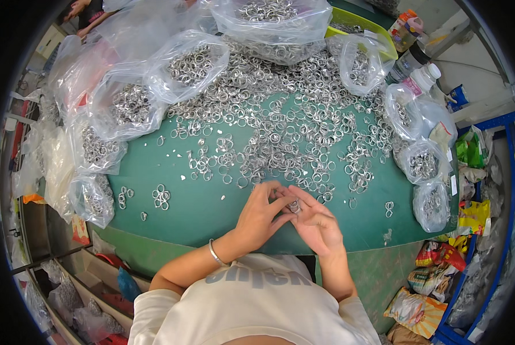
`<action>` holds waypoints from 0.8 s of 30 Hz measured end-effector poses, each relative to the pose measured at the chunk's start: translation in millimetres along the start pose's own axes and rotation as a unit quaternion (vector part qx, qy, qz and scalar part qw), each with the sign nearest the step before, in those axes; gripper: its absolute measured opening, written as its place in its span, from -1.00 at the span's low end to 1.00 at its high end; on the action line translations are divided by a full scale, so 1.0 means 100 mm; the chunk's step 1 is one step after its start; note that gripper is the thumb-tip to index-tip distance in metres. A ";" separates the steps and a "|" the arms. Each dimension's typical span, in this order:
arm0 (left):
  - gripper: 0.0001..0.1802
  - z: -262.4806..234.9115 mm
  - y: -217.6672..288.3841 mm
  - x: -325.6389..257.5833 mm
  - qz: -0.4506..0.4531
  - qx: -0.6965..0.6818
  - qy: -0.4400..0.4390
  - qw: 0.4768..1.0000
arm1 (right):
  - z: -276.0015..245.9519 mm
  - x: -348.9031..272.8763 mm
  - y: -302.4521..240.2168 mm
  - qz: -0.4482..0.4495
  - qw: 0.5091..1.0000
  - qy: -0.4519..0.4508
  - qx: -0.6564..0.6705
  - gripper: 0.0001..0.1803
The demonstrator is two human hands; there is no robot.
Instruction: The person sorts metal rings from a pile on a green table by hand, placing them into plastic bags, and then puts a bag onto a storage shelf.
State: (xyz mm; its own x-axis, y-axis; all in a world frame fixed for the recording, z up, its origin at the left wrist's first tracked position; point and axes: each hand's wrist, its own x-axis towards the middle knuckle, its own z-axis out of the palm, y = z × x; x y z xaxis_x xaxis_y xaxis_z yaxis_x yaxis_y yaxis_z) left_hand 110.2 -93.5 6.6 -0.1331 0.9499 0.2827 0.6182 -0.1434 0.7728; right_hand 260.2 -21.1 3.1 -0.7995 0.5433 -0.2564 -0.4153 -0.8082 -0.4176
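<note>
Close to the table's front edge my two hands meet over small silvery metal rings [293, 206]. My left hand [261, 214], with a bangle on its wrist, reaches in from the left, its thumb and fingertips pinching at the rings. Palm up, my right hand [319, 225] holds them on its fingers from the other side. How many rings are held cannot be made out. Just beyond my fingers spreads a large heap of loose metal rings [280, 155], some linked or overlapping, on the green tabletop [211, 221].
Clear plastic bags of rings stand along the left [99, 144], back [275, 34] and right [433, 207]. Small ring groups [161, 196] lie left of my hands. Bottles [424, 77] and a yellow-green bin [378, 43] stand back right. A blue rack [502, 230] holds packets.
</note>
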 end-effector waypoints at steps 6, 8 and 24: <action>-0.61 0.11 -0.06 -0.02 0.027 -0.007 -0.023 0.999 | -0.02 -0.05 0.12 -0.027 0.987 0.094 -0.131 -0.50; -0.61 0.12 -0.03 0.01 0.043 -0.005 -0.025 0.999 | -0.12 -0.08 0.16 -0.045 0.975 0.119 -0.180 -0.61; -0.58 0.86 -0.19 0.60 0.279 0.222 -0.176 0.918 | -1.08 -0.16 -1.23 -0.252 0.308 0.370 -0.839 -0.70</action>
State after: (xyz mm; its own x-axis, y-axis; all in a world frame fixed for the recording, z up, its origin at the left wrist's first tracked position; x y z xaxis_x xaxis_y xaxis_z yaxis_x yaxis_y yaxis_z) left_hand 157.0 -10.0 -39.3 0.5096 0.8056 0.3023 0.7791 -0.5811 0.2352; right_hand 371.3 94.0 -35.9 -0.2415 0.9085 0.3410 0.9004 0.3409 -0.2703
